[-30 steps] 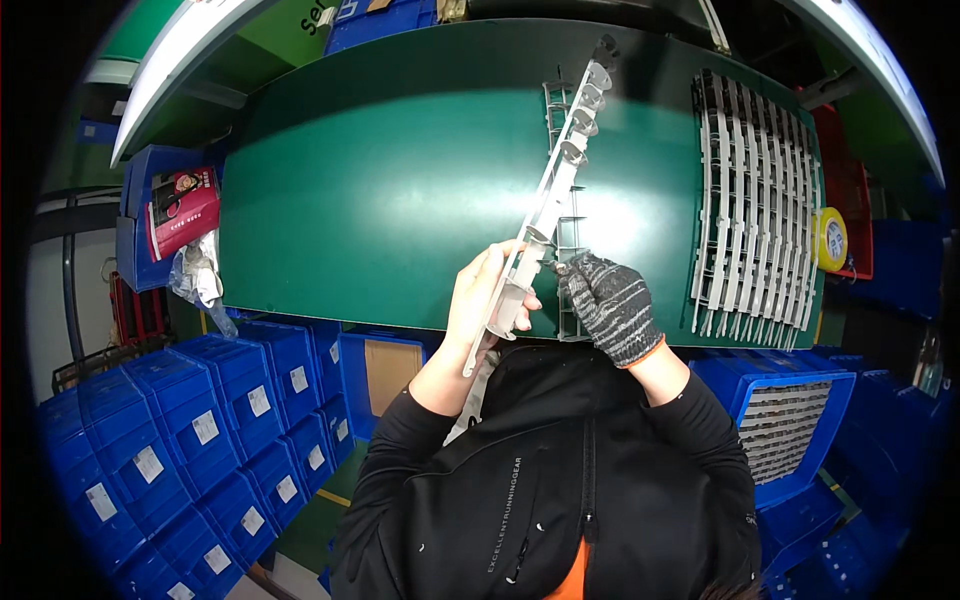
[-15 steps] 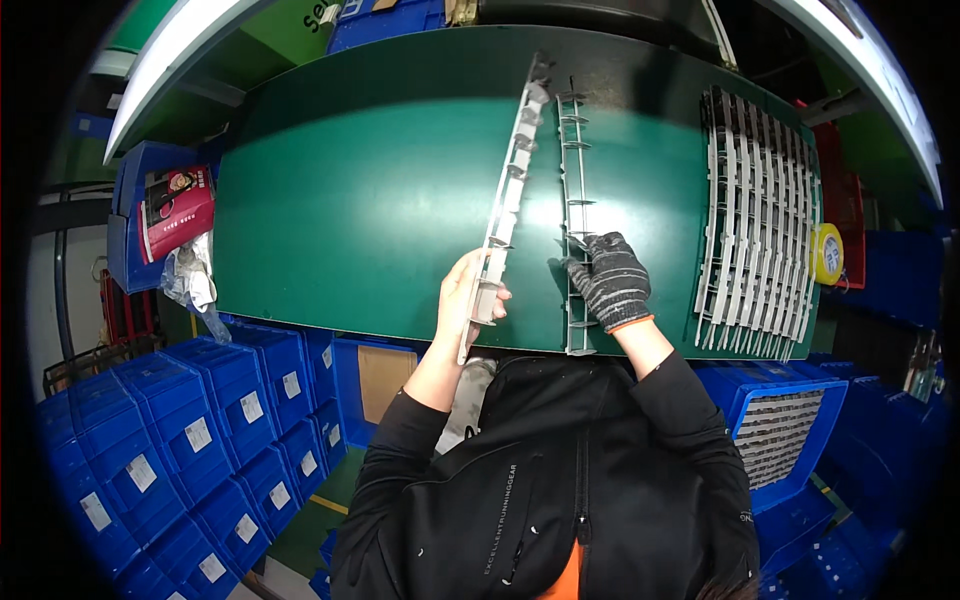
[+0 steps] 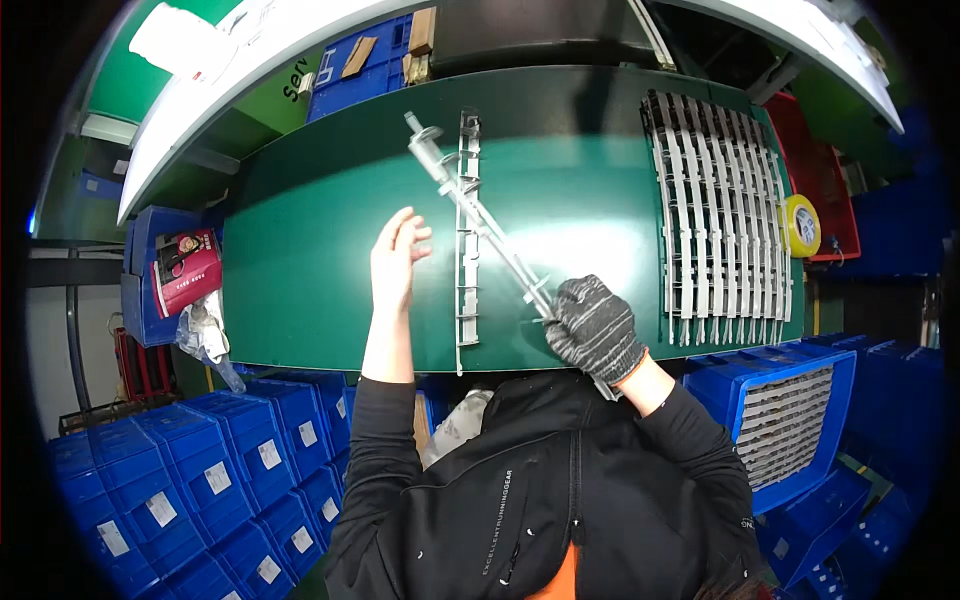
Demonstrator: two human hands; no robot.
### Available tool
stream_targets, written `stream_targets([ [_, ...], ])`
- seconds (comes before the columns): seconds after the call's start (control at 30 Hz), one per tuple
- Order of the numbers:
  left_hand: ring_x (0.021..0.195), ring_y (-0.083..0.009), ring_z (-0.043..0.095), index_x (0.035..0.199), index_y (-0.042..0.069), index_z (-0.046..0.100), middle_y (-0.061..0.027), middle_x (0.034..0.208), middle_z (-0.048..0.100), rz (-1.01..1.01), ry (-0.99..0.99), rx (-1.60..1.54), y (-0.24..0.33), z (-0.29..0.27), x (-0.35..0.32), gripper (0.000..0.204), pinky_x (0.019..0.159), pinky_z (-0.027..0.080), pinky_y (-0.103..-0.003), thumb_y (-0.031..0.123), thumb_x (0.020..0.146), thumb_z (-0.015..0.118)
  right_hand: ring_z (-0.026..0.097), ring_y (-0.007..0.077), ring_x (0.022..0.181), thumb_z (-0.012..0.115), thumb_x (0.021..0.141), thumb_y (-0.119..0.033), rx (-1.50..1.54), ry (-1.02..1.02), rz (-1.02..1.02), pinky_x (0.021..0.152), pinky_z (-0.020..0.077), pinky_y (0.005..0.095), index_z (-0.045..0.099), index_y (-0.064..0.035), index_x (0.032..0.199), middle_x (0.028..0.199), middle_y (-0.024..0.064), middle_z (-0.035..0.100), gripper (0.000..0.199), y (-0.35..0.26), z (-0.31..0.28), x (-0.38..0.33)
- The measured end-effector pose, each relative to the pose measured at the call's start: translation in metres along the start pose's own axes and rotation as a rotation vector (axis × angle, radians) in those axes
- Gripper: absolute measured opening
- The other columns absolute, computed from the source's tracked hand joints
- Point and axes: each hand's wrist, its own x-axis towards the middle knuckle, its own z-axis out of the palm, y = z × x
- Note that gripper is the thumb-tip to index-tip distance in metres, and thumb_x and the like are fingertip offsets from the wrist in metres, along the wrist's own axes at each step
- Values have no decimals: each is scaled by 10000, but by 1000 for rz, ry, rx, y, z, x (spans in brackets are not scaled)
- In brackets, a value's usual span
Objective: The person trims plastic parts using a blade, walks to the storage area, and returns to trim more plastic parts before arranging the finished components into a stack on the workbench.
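1. Grey knit covers the right hand (image 3: 595,328), which is closed around the near end of a long white plastic strip (image 3: 480,215); this gloved grip sits at the near edge of the green table (image 3: 310,250).
2. From the grip the held strip runs up and to the left, away from the person, tilted across the table; its far end, with small round fittings, lies well beyond the fist.
3. Just left of the grip a second white strip (image 3: 467,230) lies flat on the table, pointing straight away from the person; the held strip crosses over it about midway along its length.
4. Further left of that, the bare left hand (image 3: 396,255) is open, fingers spread and pointing away, holding nothing. Whether it rests on the green surface or hovers just above it I cannot tell.
5. Right of the grip, a row of similar white strips (image 3: 720,220) lies side by side on the table, apart from the gloved hand.
6. Beyond that row stand a yellow tape roll (image 3: 800,225) and a red bin (image 3: 825,190).
7. Below and to either side of the grip, under the table edge, stand blue bins (image 3: 790,430), the one on the right filled with stacked strips.
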Motion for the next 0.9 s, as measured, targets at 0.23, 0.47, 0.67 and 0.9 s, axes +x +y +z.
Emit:
stream_targets([
  [0.23, 446, -109, 439, 859, 18, 517, -25, 612, 472, 243, 155, -486, 93, 26, -3, 216, 396, 352, -207, 218, 900, 448, 561, 252, 814, 627, 627, -203, 132, -53, -178, 647, 474, 339, 620, -93, 835, 911, 85, 582, 236, -20, -19, -14],
  [0.47, 486, -92, 541, 848, -40, 565, -81, 678, 591, 748, 116, -102, 181, 32, -75, 138, 416, 436, -177, 88, 866, 516, 481, 80, 513, 498, 889, -265, 1178, 177, 601, 500, 393, 240, 604, -28, 877, 557, 27, 536, 260, 4, -44, -17],
  [0.67, 541, -74, 546, 867, -11, 625, -28, 659, 582, 13, -310, 120, 103, 87, -105, 169, 490, 443, -194, 147, 812, 596, 535, 212, 550, 569, 820, -232, 674, 339, 43, 539, 416, 353, 604, -36, 764, 616, 74, 548, 206, -12, -36, -11],
  [0.9, 480, -89, 554, 850, -34, 597, -44, 599, 577, -192, -442, -42, 74, 99, -118, 205, 463, 459, -191, 168, 826, 570, 527, 300, 609, 564, 812, -197, 586, 106, 187, 545, 399, 383, 604, -34, 781, 646, 138, 517, 171, -18, -50, -18],
])
